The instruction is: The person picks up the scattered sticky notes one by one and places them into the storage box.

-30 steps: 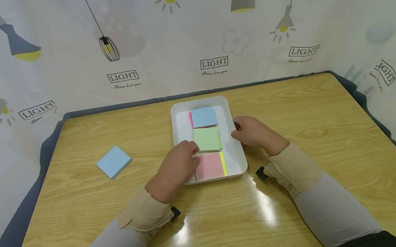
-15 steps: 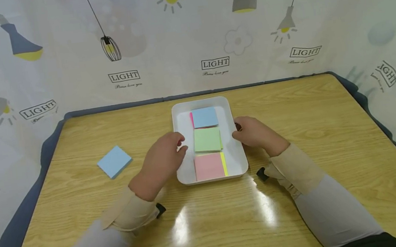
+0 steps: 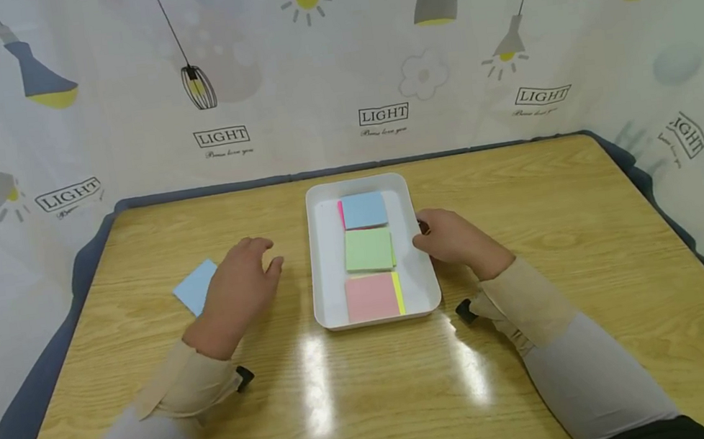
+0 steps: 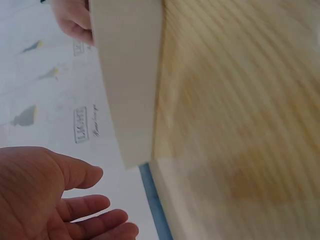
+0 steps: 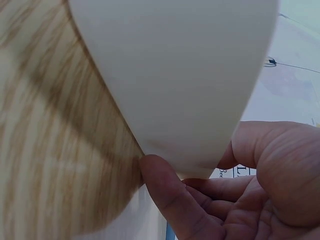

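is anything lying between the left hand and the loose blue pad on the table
Nothing visible. The left hand hovers open right beside the blue sticky pad, partly covering its near corner in the head view. The white tray lies on the hand's other side.

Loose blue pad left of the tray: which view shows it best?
Head view. The blue pad lies on the table, partly hidden by the left hand. Neither wrist view shows it: only tray wall, table and hands.
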Demonstrator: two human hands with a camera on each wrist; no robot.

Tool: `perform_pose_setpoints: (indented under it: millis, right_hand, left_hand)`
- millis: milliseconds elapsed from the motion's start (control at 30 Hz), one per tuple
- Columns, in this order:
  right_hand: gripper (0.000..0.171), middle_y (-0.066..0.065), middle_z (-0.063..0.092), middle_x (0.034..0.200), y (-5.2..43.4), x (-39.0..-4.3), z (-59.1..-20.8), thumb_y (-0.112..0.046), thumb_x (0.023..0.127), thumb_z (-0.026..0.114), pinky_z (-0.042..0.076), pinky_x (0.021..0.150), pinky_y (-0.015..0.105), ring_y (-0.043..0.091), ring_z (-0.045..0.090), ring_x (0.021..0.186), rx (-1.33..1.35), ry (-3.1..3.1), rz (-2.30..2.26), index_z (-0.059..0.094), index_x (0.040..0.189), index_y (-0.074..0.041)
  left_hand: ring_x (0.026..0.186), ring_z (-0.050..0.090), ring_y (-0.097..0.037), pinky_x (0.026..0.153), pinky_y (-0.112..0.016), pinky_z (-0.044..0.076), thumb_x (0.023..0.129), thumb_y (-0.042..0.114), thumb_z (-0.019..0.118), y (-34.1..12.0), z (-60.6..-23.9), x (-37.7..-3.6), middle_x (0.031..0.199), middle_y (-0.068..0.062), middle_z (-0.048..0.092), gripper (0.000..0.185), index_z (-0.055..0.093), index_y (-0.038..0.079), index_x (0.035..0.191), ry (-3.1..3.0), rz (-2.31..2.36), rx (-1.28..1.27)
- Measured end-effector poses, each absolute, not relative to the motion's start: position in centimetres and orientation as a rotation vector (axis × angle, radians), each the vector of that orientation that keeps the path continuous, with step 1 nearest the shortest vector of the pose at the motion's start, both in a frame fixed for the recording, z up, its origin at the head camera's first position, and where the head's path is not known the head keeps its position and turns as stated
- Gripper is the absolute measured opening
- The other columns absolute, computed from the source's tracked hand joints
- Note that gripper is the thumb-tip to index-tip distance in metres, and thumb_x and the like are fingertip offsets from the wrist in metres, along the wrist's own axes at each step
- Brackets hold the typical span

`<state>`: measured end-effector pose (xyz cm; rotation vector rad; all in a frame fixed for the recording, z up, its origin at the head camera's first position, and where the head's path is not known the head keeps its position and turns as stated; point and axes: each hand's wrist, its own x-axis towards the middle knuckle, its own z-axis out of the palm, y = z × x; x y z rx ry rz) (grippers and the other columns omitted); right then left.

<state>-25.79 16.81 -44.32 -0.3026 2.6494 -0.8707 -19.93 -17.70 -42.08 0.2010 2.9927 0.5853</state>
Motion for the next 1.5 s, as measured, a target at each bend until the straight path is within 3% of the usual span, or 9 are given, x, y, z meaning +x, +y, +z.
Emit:
perform_pose_setpoints:
  millis: [167,367,533,633,767,1100,1333,1500]
  right_hand:
    - [0.018,0.014,0.064,0.105,16.8,-25.8,-44.5,-0.014,0.1,0.053,0.048,0.071,0.032,0.025,0.057,0.087,-0.293,2.643,-0.875,0.062,0.111,-0.002]
    - [0.022,0.017,0.066,0.109,16.7,-25.7,-44.7,-0.014,0.101,0.054,0.049,0.072,0.032,0.025,0.059,0.088,-0.297,2.639,-0.887,0.062,0.117,0.0]
    - [0.02,0.016,0.066,0.107,16.7,-25.6,-44.7,-0.014,0.101,0.054,0.048,0.071,0.032,0.024,0.058,0.086,-0.306,2.651,-0.885,0.061,0.113,0.0]
    - [0.022,0.016,0.066,0.107,16.7,-25.6,-44.7,-0.014,0.101,0.054,0.048,0.071,0.033,0.025,0.058,0.086,-0.308,2.656,-0.882,0.062,0.115,0.0]
    - [0.023,0.016,0.067,0.107,16.8,-25.6,-44.6,-0.015,0.101,0.054,0.048,0.071,0.034,0.025,0.058,0.086,-0.303,2.659,-0.883,0.062,0.117,-0.001]
    - [0.021,0.014,0.065,0.103,16.8,-25.8,-44.6,-0.014,0.1,0.054,0.047,0.071,0.032,0.024,0.056,0.085,-0.301,2.67,-0.858,0.062,0.114,-0.001]
    - [0.025,0.015,0.065,0.106,16.8,-25.9,-44.6,-0.014,0.1,0.053,0.048,0.071,0.032,0.025,0.057,0.086,-0.303,2.652,-0.869,0.062,0.119,0.0]
    - [0.02,0.014,0.063,0.1,16.9,-25.9,-44.6,-0.014,0.1,0.053,0.047,0.069,0.032,0.024,0.056,0.083,-0.298,2.658,-0.859,0.061,0.113,0.0]
  left_hand:
    - [0.144,0.041,-0.048,0.113,-0.063,0.042,0.108,0.029,0.051,-20.4,-43.0,-19.7,0.156,-0.028,0.044,0.056,0.045,-0.007,0.151,2.971,0.545,0.149]
    - [0.144,0.036,-0.053,0.115,-0.067,0.036,0.105,0.034,0.053,-23.7,-44.1,-19.4,0.156,-0.033,0.039,0.066,0.041,-0.012,0.151,2.987,0.574,0.068]
    - [0.124,0.049,-0.052,0.097,-0.065,0.049,0.101,0.04,0.059,-26.0,-44.6,-19.5,0.144,-0.037,0.046,0.072,0.045,-0.015,0.144,2.986,0.569,-0.004]
    - [0.116,0.05,-0.05,0.09,-0.062,0.051,0.098,0.047,0.062,-27.2,-44.8,-19.7,0.138,-0.038,0.048,0.08,0.043,-0.016,0.143,2.938,0.527,-0.032]
    - [0.119,0.046,-0.055,0.091,-0.064,0.051,0.096,0.053,0.066,-28.3,-44.9,-20.3,0.137,-0.042,0.045,0.093,0.036,-0.019,0.148,2.882,0.452,-0.027]
    - [0.107,0.048,-0.054,0.088,-0.059,0.045,0.088,0.057,0.072,-29.1,-44.6,-21.7,0.116,-0.042,0.052,0.098,0.043,-0.026,0.132,2.805,0.371,0.007]
    - [0.103,0.051,-0.051,0.083,-0.055,0.052,0.084,0.062,0.076,-29.0,-44.3,-21.4,0.118,-0.041,0.046,0.111,0.036,-0.026,0.137,2.748,0.397,-0.046]
    - [0.1,0.058,-0.044,0.085,-0.051,0.054,0.084,0.065,0.076,-28.9,-44.2,-21.3,0.121,-0.042,0.05,0.118,0.029,-0.028,0.14,2.705,0.426,-0.055]
